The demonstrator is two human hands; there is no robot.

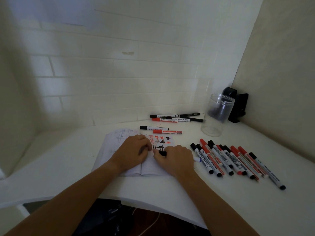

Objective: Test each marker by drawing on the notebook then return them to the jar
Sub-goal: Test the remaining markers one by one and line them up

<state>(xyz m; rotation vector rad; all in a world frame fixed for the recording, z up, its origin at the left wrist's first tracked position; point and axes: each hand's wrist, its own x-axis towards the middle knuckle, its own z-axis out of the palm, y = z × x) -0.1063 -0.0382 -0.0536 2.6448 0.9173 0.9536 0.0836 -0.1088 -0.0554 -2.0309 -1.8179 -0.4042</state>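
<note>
White lined notebook [150, 167] open flat on the white table [221, 198], both hands on top of it. Left hand [134, 150] pressed on the spine, fingers curled around something dark, hard to tell what. Right hand [173, 157] just right of it, gripping a black-capped marker [162, 152] over the right page, below rows of red and black hash marks [158, 142]. Right of the notebook, a fanned row of red and black markers [235, 162], touching side by side. Just beyond the notebook, two loose markers [162, 130]; farther back by the wall, a small cluster of markers [177, 117]. Beyond the fanned row, clear plastic jar [216, 114] upright, a black object [237, 106] behind it in the corner.
</note>
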